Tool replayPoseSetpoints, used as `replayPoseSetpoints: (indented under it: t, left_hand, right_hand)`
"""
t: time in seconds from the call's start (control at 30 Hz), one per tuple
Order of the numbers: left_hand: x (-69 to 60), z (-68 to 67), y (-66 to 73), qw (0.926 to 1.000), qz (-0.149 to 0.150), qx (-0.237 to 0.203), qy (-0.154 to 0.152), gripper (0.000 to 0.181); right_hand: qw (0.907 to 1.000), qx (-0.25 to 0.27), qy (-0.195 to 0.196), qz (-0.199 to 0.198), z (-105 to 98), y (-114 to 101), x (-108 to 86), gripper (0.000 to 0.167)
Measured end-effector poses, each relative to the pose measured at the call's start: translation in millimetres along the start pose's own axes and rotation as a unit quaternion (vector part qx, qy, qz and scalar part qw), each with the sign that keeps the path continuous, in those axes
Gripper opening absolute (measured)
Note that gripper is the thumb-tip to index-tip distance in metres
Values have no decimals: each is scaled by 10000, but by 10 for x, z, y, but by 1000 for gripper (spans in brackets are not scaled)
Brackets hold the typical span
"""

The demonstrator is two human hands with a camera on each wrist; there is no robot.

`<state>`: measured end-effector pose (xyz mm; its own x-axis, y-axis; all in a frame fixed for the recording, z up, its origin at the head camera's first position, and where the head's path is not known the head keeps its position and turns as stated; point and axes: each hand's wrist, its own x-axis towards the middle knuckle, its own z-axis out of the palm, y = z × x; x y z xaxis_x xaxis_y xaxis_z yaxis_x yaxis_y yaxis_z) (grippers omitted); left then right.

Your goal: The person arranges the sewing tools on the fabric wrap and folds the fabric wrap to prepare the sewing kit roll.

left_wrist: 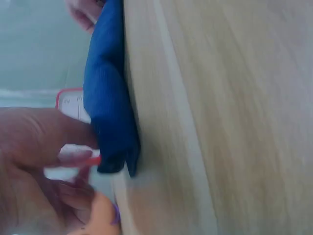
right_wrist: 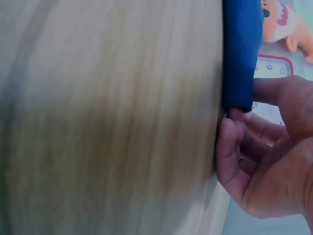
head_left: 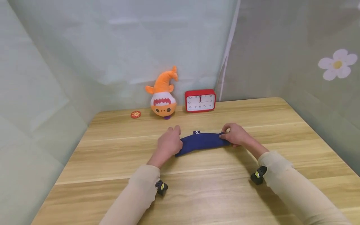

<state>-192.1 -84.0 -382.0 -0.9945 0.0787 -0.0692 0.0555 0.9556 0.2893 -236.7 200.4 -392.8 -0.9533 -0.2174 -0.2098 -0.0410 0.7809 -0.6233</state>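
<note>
A long, narrow folded navy cloth with a small dark tag on its far edge lies on the wooden table, bowed slightly. At its left end my left hand holds the fabric. The left wrist view has the digits of this hand against the cloth's end, partly hidden behind it. My right hand pinches the right end between thumb and fingers. In the right wrist view, a fingertip of that hand reaches under the end of the cloth.
Behind the cloth, an orange shark plush leans against the hanging backdrop, nose down. A red-framed clock stands to its right. To its left lies a round red disc with a star. The table extends toward the person.
</note>
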Motion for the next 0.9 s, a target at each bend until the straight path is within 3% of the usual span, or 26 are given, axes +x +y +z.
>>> replayPoseSetpoints:
  t: [0.13,0.23,0.4,0.53,0.6,0.67,0.8,0.9]
  left_hand:
    - [-50,47,205,9960,774,119,436,40]
    - [-121,95,336,9935,1058,143,392,39]
    - [-198,156,437,9935,1014,246,450,45]
    - [-215,176,433,9934,974,244,546,48]
    - [-211,185,423,9935,967,226,553,47]
    - [-204,194,415,9935,968,209,563,47]
    - [-190,201,410,9937,971,167,535,46]
    - [-191,198,413,9941,949,152,503,47]
  right_hand:
    - [9999,59,90,9,4,30,-18,20]
    - [9999,120,83,-73,3,48,-28,20]
    - [9987,-240,157,-426,-34,72,-34,22]
    - [9961,-551,267,-638,-58,65,-34,26]
    - [9974,-339,198,-608,-68,73,-34,27]
    - [9987,193,-5,-479,-81,96,-38,26]
    - [9920,1193,-399,-90,-109,165,-46,22]
    - [9909,1241,-523,-31,-128,177,-48,22]
